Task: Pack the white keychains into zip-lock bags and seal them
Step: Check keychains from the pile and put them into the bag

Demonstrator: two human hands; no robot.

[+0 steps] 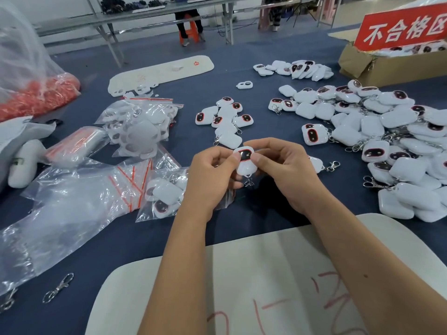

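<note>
A pale rounded board with faint red handwriting lay nearest the viewer on the dark blue table covering, with both bare forearms crossing it. Just beyond its far edge, both hands met at mid-table around one white rounded plastic keychain with a dark, red-rimmed oval window. The left hand had its fingers curled and its thumb pressed on the keychain's left side; the right hand pinched the right side between thumb and curled fingers. The keychain's metal clasp hung below it, clear of the table.

At 9 o'clock from the hands, a clear zip-lock bag with a red seal strip held several white keychains and lay partly under the left wrist. Loose empty zip-lock bags spread further toward 8 o'clock. At 11 o'clock, filled bags were heaped together. At 12 o'clock sat a small cluster of keychains; a large pile of them ran from 1 to 3 o'clock. A cardboard box carrying a red sign with white characters stood at 2 o'clock. Two loose metal clasps lay at 8 o'clock near the table edge.
</note>
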